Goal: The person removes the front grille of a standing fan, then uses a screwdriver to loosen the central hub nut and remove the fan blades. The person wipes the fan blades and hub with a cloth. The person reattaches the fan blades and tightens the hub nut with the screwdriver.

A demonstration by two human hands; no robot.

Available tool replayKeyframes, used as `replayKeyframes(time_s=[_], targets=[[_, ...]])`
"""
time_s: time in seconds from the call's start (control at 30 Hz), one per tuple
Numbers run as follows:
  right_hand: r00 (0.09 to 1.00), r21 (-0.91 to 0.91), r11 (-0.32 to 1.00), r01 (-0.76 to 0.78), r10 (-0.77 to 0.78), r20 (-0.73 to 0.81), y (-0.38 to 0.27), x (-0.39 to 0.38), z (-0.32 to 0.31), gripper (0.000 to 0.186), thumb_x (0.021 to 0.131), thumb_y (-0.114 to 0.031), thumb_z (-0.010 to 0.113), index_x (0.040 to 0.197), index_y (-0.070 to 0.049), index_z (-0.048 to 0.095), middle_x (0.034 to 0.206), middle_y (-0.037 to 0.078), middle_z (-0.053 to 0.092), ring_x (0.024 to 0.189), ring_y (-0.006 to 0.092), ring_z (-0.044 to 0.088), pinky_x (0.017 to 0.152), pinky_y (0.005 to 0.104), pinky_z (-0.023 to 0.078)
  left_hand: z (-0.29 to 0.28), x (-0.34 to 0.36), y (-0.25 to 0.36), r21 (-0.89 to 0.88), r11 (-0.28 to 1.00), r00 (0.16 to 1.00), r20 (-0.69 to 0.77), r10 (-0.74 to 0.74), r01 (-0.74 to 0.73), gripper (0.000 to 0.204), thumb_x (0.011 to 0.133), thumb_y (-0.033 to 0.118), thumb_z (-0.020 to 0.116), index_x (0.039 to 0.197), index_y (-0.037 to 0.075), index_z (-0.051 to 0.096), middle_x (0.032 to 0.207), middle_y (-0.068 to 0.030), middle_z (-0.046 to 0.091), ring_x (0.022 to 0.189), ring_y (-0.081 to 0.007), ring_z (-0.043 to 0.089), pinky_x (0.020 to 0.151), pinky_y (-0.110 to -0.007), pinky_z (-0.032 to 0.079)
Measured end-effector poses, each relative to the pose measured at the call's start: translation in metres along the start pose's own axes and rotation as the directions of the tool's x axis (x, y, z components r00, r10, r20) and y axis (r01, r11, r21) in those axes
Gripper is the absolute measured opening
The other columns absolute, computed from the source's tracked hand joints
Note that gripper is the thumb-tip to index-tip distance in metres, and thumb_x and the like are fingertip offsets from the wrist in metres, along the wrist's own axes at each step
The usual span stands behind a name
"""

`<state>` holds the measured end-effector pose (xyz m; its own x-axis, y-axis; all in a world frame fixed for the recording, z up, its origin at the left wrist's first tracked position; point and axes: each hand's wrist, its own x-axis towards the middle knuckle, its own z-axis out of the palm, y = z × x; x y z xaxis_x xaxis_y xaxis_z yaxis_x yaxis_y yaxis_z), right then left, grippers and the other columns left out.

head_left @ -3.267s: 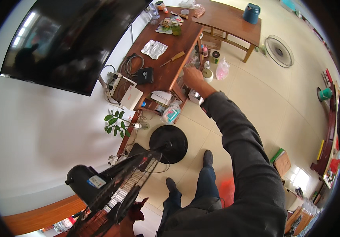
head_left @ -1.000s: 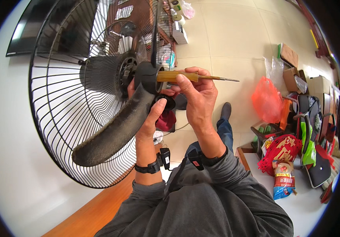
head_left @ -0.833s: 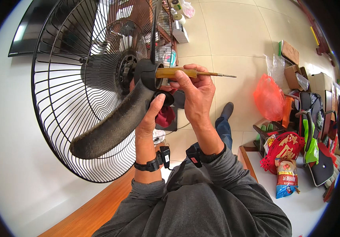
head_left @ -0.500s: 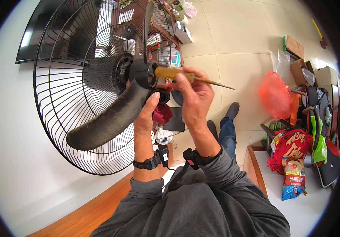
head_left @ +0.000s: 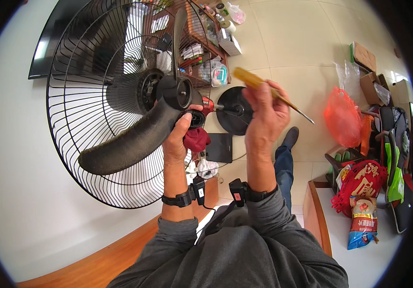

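Observation:
A black fan with dusty blades [head_left: 124,141] stands at the left, its front uncovered and the rear wire grille [head_left: 64,113] behind the blades. The round blade hub [head_left: 184,93] faces right. Just below it, my left hand [head_left: 175,141] is closed on a small round black cap [head_left: 197,119], thumb on its edge; its other fingers are partly hidden behind. My right hand [head_left: 266,117], raised to the right of the hub, grips a screwdriver [head_left: 250,78] with a yellow handle. The slightly blurred handle end points toward the fan, and the metal shaft sticks out to the right.
Beneath my left hand is a dark red cloth [head_left: 197,139]. The round black fan base [head_left: 230,122] rests on the tiled floor. A wooden shelf with clutter stands behind the grille. Rightward are an orange plastic bag [head_left: 341,117], a red bag [head_left: 360,185] and a snack packet [head_left: 363,223].
My right hand has moved right, carrying the screwdriver away from the hub, where its handle end had been. My left hand stays at the cap. The view has shifted slightly.

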<state>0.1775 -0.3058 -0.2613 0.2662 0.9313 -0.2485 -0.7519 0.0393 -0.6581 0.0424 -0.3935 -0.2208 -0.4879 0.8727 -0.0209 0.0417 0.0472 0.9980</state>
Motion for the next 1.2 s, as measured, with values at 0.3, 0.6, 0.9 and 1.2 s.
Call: replayKeyframes(time_s=[0.3,0.6,0.9,1.2], targets=[[0.997,0.018,0.997,-0.07,0.071,-0.01,0.005,-0.006,0.006,0.02,0.102,-0.009,0.072,0.119,0.0,0.067,0.11,0.011,0.076,0.094,0.0144,0.072,0.086,0.0281,0.059,0.0,0.001,-0.005,-0.014,0.999,0.999,0.002,0.033,-0.033,0.037,0.096,0.013,0.059,0.128,-0.004,0.064,0.114,-0.0155,0.075,0.103,-0.0186,0.069,0.096,-0.032,0.054],[0.983,-0.073,0.988,-0.132,0.141,0.12,0.011,-0.016,0.008,0.021,0.103,-0.01,0.07,0.12,0.002,0.065,0.119,0.017,0.075,0.101,0.0215,0.074,0.092,0.0325,0.061,0.001,0.002,-0.001,-0.006,0.999,0.998,0.024,0.054,-0.053,0.033,0.094,0.01,0.059,0.124,-0.001,0.065,0.111,-0.0125,0.075,0.103,-0.0189,0.07,0.097,-0.034,0.055],[0.929,-0.052,0.972,-0.23,0.235,0.287,0.014,-0.022,0.018,0.023,0.102,-0.008,0.071,0.122,0.002,0.065,0.112,0.013,0.076,0.098,0.0176,0.073,0.088,0.0289,0.06,0.005,0.0,-0.001,-0.17,0.985,1.0,0.011,-0.028,0.029,0.037,0.095,0.01,0.06,0.129,-0.002,0.065,0.113,-0.0142,0.075,0.105,-0.0212,0.071,0.098,-0.035,0.056],[0.919,-0.221,0.956,-0.191,0.254,0.303,0.021,-0.027,0.011,0.023,0.103,-0.013,0.072,0.12,0.001,0.067,0.106,0.011,0.075,0.091,0.014,0.072,0.082,0.0267,0.058,0.007,0.0,-0.001,-0.146,0.989,0.999,-0.02,-0.026,0.023,0.037,0.097,0.012,0.061,0.132,0.0,0.063,0.115,-0.0109,0.075,0.106,-0.0188,0.071,0.097,-0.033,0.056]])
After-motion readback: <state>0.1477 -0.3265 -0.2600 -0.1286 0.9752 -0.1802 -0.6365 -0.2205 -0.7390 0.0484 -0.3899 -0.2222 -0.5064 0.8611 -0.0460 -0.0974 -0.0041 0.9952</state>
